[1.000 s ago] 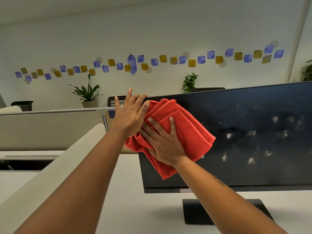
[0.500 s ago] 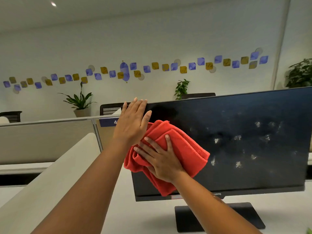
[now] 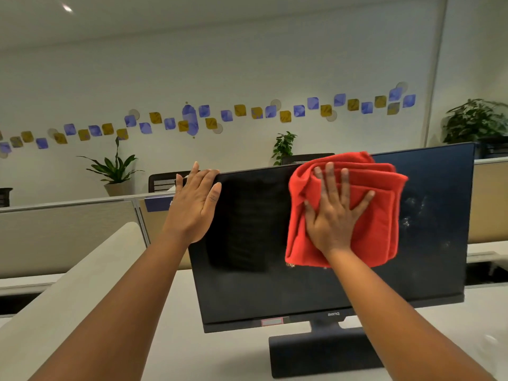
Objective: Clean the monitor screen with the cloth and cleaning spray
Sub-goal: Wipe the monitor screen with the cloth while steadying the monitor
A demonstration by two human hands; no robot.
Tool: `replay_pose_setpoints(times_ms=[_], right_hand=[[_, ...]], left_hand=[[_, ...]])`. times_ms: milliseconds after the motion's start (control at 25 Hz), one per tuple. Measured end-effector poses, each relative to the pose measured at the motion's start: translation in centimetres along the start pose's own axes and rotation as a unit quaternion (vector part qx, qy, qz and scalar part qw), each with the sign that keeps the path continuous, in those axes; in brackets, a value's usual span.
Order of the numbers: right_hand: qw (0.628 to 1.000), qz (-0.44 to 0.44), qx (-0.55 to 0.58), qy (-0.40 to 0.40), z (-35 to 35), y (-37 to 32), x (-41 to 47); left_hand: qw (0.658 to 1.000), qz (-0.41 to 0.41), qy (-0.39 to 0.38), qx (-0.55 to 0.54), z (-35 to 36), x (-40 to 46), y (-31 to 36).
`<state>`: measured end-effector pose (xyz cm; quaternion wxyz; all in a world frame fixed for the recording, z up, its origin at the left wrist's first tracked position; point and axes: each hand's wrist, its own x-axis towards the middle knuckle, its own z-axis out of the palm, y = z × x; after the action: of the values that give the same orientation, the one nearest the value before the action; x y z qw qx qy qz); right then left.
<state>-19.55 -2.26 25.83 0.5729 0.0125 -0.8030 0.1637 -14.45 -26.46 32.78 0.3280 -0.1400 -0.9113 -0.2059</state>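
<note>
The monitor (image 3: 275, 257) stands on its base on the pale surface (image 3: 192, 339). The red cloth (image 3: 379, 215) is pressed flat against the upper right of the screen by the right hand (image 3: 334, 213), fingers spread wide and gripping nothing. The upper left corner is steadied by the left hand (image 3: 195, 204), fingers extended over the edge. The left part looks wiped; pale spray flecks (image 3: 412, 207) remain at the right, so wiping seems partly done. No spray bottle is seen.

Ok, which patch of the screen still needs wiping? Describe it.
Start at the black monitor on the desk. Go past the red cloth to the right edge: the strip there carries whitish smears, while the left side looks clean.
</note>
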Motion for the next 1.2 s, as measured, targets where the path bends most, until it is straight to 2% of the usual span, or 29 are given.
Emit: replay_pose_setpoints(times_ms=[80, 200, 360, 520, 640, 760, 920, 1080, 1200], right_hand=[[0.997, 0.078, 0.003, 0.011, -0.2, 0.7, 0.7], [0.996, 0.088, 0.004, 0.006, -0.1, -0.8, 1.0], [1.0, -0.021, -0.009, -0.01, 0.8, -4.6, 1.0], [0.985, -0.166, -0.021, -0.033, 1.9, -7.3, -0.9], [0.962, -0.266, -0.029, -0.058, 2.3, -6.6, -3.7], [0.951, -0.3, -0.04, -0.068, 2.3, -4.9, -5.1], [0.965, -0.251, -0.047, -0.065, 1.5, -1.4, -4.6], [0.991, -0.125, -0.037, -0.034, 0.2, 2.0, -3.1], [0.999, -0.021, -0.024, -0.013, -0.2, 1.7, -0.5]], left_hand=[[1.0, -0.003, 0.004, -0.011, 0.0, 0.2, 0.2], [1.0, -0.005, 0.014, -0.003, 0.2, 0.0, 0.3], [1.0, -0.006, 0.018, 0.018, 0.4, -0.2, 0.1], [1.0, -0.005, 0.024, -0.003, 0.5, -0.1, 0.2], [1.0, -0.011, 0.024, 0.006, 0.4, -0.3, -0.3], [0.999, -0.012, 0.027, 0.016, 0.2, -0.2, -0.4], [1.0, -0.011, 0.022, 0.02, 0.6, 0.2, 0.2], [1.0, -0.01, 0.012, 0.011, 1.2, -0.1, 0.5], [1.0, -0.013, 0.008, 0.013, 0.9, 0.3, 0.2]])
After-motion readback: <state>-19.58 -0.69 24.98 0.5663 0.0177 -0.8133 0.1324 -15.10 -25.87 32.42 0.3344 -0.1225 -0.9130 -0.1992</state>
